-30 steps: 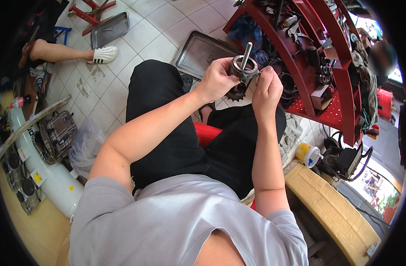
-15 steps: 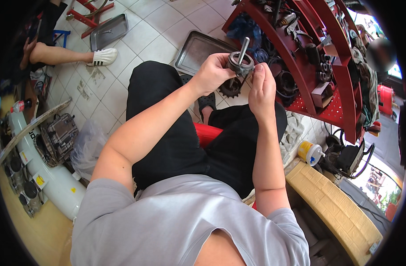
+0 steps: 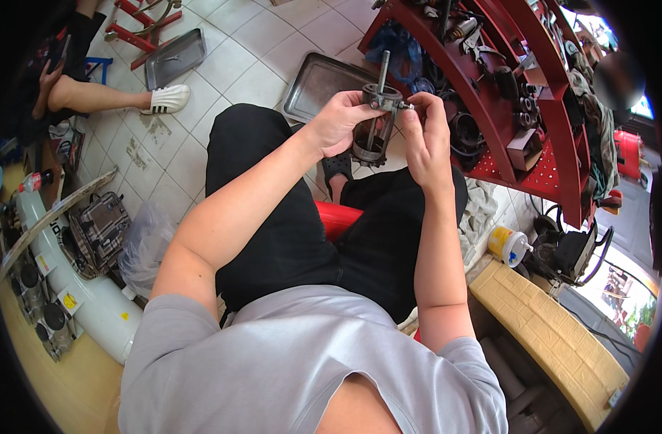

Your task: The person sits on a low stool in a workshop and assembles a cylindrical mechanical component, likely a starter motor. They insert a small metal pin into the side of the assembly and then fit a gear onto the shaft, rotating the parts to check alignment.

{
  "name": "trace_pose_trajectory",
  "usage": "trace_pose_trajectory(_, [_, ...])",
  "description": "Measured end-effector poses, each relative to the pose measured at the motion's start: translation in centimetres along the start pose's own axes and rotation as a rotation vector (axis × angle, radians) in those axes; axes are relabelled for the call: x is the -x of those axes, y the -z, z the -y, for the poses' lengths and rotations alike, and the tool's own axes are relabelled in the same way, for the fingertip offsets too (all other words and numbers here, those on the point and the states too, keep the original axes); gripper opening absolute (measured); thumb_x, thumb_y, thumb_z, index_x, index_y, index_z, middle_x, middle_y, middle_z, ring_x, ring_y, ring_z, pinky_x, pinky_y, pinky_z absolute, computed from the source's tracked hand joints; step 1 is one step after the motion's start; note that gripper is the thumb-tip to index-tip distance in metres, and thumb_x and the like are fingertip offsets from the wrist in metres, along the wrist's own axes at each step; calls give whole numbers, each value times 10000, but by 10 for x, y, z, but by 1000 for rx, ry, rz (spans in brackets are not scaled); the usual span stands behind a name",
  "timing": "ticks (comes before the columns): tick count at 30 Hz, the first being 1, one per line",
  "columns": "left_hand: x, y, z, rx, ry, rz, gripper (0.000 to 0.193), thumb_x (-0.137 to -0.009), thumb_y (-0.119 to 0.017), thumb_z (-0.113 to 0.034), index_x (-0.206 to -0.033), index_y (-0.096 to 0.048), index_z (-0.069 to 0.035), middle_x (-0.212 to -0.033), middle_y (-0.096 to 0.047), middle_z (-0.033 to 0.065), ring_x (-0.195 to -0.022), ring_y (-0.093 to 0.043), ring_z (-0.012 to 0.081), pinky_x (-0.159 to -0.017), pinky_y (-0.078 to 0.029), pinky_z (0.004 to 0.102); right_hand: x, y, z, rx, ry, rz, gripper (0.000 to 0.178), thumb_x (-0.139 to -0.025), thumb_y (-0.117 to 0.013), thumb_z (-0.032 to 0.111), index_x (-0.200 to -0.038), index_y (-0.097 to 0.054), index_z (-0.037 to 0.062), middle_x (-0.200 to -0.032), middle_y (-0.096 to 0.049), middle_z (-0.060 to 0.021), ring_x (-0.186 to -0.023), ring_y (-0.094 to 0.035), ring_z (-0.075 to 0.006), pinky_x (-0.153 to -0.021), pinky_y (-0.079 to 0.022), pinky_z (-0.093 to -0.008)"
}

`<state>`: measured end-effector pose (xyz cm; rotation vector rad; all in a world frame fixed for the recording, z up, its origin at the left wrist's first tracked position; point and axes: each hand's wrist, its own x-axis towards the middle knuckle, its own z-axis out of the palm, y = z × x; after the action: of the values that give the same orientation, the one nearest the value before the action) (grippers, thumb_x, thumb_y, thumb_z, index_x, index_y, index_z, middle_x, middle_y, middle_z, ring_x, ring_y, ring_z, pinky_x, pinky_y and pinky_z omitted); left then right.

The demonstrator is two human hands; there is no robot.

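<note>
Lengthwise, metal frame [image 3: 380,99] points rod [image 3: 384,69] away; hands [image 3: 334,124]: left gripping it, right [image 3: 427,141] perhaps pinching.

Pale tiled floor [image 3: 179,155], red shelving [image 3: 571,159], bright opening [image 3: 620,289] rightward

Our left forearm [image 3: 255,177] slants toward 2 o'clock | our left hand [image 3: 336,124] grips, fingers curled | our right forearm [image 3: 439,249] points to 12 o'clock | our right hand [image 3: 427,141] bends its fingers near the thumb

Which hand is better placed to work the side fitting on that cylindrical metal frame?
Probably the right hand: its fingertips are at the side fitting, while the left hand grips the metal frame.
</note>
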<state>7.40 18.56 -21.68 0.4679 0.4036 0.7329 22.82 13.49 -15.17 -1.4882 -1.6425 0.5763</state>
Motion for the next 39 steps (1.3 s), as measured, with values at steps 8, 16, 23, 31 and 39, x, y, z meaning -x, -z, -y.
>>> trace_pose_trajectory(8, [-4, 7, 1, -115, -81, 70, 158, -856, -647, -61, -1011, -641, -30, -887, -643, 41, -782, -590, 120, -734, -492, 266, 2, 6, -8, -134, -248, 133, 204, -979, -460, 187, -945, -520, -4, -695, -487, -89, -644, -453, -138, -599, -403, -291])
trace_pose_trajectory(16, [-3, 5, 0, -42, 6, -4, 111, -869, -646, -84, -969, -640, -35, -833, -636, 13, -735, -586, 87, -663, -486, 239, 0, 8, -1, 108, -21, 109, 143, -908, -544, 94, -1003, -516, -9, -901, -553, -165, -823, -550, -323, -739, -441, -374])
trace_pose_trajectory(23, [-4, 11, 0, -2, 27, 27, 111, -888, -599, -59, -994, -631, -45, -867, -643, 44, -767, -614, 125, -693, -516, 274, -1, 7, -2, 175, 89, 62, 180, -838, -593, 19, -1005, -527, -3, -913, -566, -153, -859, -563, -336, -745, -445, -388])
trace_pose_trajectory(31, [-2, 0, -3, -176, -140, -1, 129, -862, -647, -79, -979, -656, -26, -849, -645, 4, -750, -576, 57, -658, -475, 218, -1, 6, -5, 209, 103, 9, 148, -837, -618, 55, -974, -576, 18, -873, -601, -130, -812, -575, -320, -717, -453, -386])
trace_pose_trajectory(39, [4, -10, -18, -544, -308, 39, 219, -809, -697, -15, -1019, -643, 11, -873, -644, -12, -772, -564, 37, -686, -470, 199, 5, 7, -10, 126, 12, 24, 123, -865, -611, 92, -961, -592, 18, -859, -611, -117, -769, -573, -302, -682, -459, -371])
